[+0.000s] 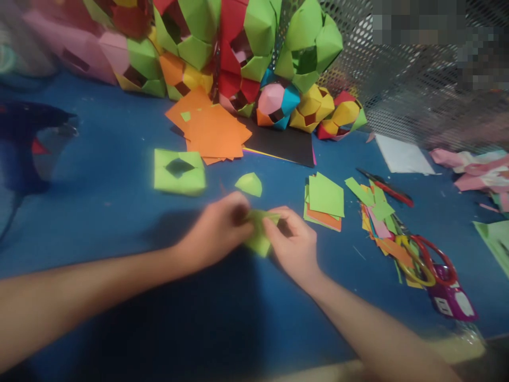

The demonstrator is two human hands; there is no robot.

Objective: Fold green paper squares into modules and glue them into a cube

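Note:
A small green paper piece is pinched between my two hands over the blue table. My left hand has its fingers closed on the paper's left side, slightly blurred. On the right side, my right hand grips it between thumb and fingers. Just beyond my hands lies a folded green paper cone. To the left sits a folded green paper piece with an eye-shaped opening. A stack of green and orange paper squares lies right of my right hand.
Orange sheets and black paper lie farther back, before stacked folded-paper shapes. A dark glue gun stands at left. To the right are paper scraps, a red-handled cutter, scissors and a purple packet.

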